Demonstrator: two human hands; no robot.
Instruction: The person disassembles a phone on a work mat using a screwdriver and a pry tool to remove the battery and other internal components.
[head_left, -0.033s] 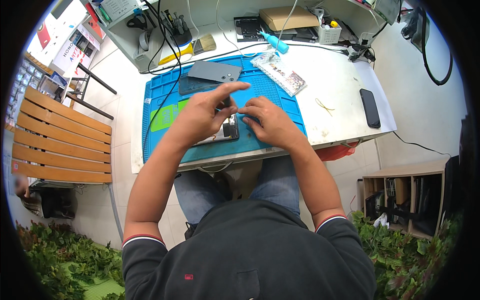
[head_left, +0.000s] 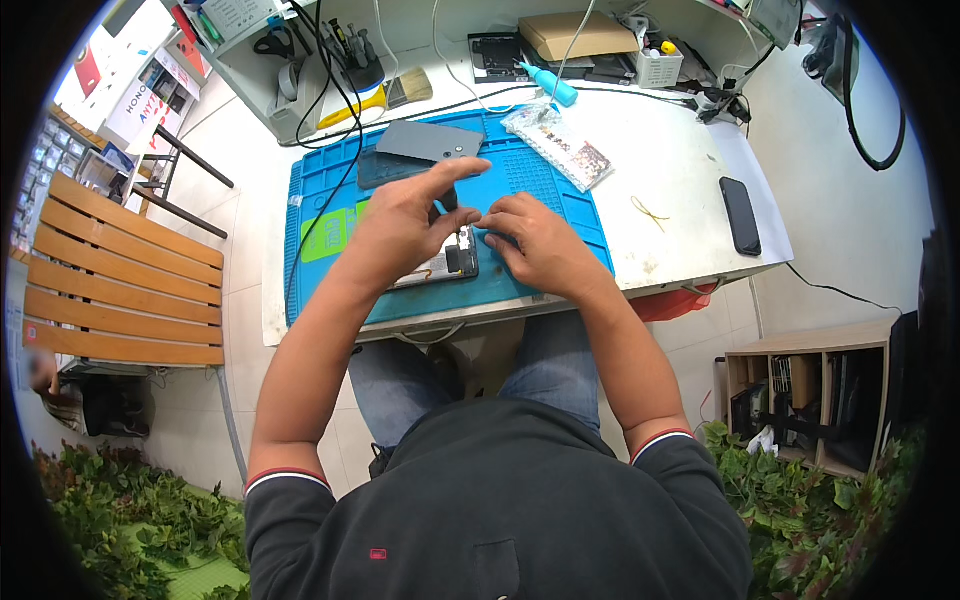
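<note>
An opened phone (head_left: 462, 258) with its inner parts bare lies on the blue repair mat (head_left: 510, 285), partly hidden beneath my hands. My left hand (head_left: 405, 225) is over it, index finger stretched out and the other fingers curled round something dark that I cannot make out. Close to the left thumb tip, my right hand (head_left: 540, 245) is closed in a pinch; whatever lies between its fingertips is too small to name. A grey phone back cover (head_left: 430, 142) rests beyond my hands, on top of a dark flat panel (head_left: 375, 172). Green printed sheet (head_left: 328, 236) shows left of my left hand.
A bubble-wrap packet (head_left: 560, 148) overlaps the mat's far right. Farther back are a blue bottle (head_left: 552, 86), a brush (head_left: 405, 88) and a cardboard box (head_left: 578, 37). A black cable (head_left: 358, 130) crosses the mat's left side. A black phone (head_left: 740, 216) lies right, beyond a yellow band (head_left: 650, 213).
The left index finger has dipped slightly and drawn back a little to the left. My right hand stays nearly in place.
</note>
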